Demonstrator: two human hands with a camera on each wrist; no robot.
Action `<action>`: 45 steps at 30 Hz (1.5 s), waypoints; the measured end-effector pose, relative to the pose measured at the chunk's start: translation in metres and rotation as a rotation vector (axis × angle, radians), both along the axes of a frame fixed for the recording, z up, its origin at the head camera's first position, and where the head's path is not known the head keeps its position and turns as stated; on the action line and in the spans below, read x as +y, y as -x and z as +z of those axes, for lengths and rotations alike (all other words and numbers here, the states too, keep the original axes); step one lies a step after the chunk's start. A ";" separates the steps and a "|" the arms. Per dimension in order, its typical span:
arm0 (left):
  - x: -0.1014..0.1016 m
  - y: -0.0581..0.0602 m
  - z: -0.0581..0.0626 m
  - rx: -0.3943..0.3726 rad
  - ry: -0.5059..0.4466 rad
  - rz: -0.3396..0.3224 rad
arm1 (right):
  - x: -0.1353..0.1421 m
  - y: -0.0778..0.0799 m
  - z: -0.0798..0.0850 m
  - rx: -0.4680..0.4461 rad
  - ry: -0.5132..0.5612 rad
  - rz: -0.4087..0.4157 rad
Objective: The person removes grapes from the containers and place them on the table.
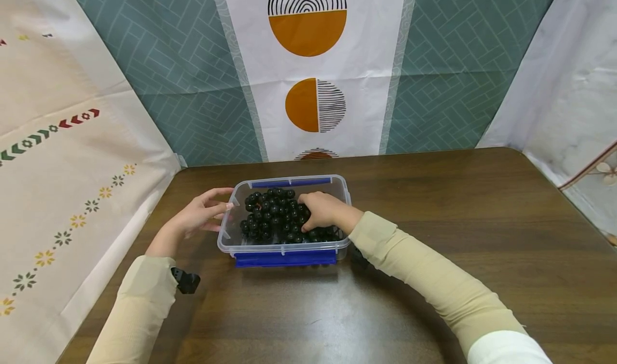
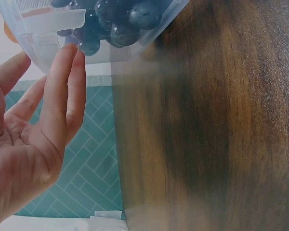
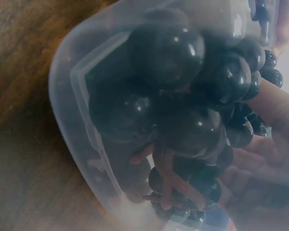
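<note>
A clear plastic container [image 1: 284,248] with blue side clips stands on the brown table, holding bunches of dark grapes [image 1: 275,214]. My right hand [image 1: 328,211] reaches in over the container's right side, thumb and fingers curled round grapes on the right of the heap. Through the clear wall in the right wrist view, grapes [image 3: 183,130] and their stems lie against my palm. At the container's left wall is my left hand [image 1: 200,211], its fingers extended and loosely spread. The left wrist view has its fingertips right at the container's corner.
The wooden table [image 1: 434,203] extends to the right and in front of the container. Behind its far edge hangs a teal and white patterned cloth [image 1: 193,75]. An embroidered cream cloth [image 1: 72,192] borders the left side.
</note>
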State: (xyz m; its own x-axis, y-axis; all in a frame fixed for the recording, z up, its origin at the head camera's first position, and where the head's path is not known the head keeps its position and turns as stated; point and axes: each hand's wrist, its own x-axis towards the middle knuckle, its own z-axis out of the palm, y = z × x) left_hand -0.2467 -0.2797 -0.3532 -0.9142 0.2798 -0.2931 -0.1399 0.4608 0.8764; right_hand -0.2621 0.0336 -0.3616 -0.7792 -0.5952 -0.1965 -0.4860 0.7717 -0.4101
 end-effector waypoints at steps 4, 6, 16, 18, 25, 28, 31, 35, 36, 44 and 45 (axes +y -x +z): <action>0.000 -0.001 0.001 -0.003 0.001 -0.005 | 0.001 -0.001 0.000 0.001 0.015 0.001; 0.000 -0.001 0.000 -0.005 0.004 -0.002 | 0.001 -0.001 0.000 0.006 0.023 0.003; -0.001 0.000 0.000 -0.008 0.025 0.011 | 0.001 0.000 0.000 0.014 0.043 0.000; -0.002 0.000 0.000 -0.008 0.025 0.011 | 0.001 0.000 -0.001 0.017 0.043 0.003; -0.001 0.001 -0.001 -0.011 0.015 0.008 | 0.003 -0.001 0.001 0.011 0.063 0.001; -0.001 0.001 -0.002 -0.009 0.017 0.006 | 0.003 -0.002 0.002 0.005 0.083 0.008; -0.001 0.001 -0.002 -0.005 0.019 0.007 | 0.003 -0.001 0.003 0.002 0.103 0.014; -0.001 0.000 -0.001 -0.002 0.015 0.006 | 0.003 -0.001 0.003 0.002 0.116 0.011; -0.001 0.000 -0.001 -0.002 0.013 0.008 | 0.003 -0.001 0.003 0.004 0.116 0.011; -0.002 0.000 -0.002 -0.010 0.015 0.010 | 0.003 -0.001 0.002 -0.004 0.137 0.005; -0.002 0.000 -0.002 -0.008 0.016 0.009 | 0.003 -0.001 0.002 -0.002 0.138 0.004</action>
State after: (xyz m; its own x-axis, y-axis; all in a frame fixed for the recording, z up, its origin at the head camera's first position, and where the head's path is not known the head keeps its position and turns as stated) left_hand -0.2470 -0.2820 -0.3551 -0.9141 0.2672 -0.3051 -0.1511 0.4738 0.8676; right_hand -0.2613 0.0366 -0.3600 -0.7765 -0.6198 -0.1137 -0.4883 0.7059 -0.5131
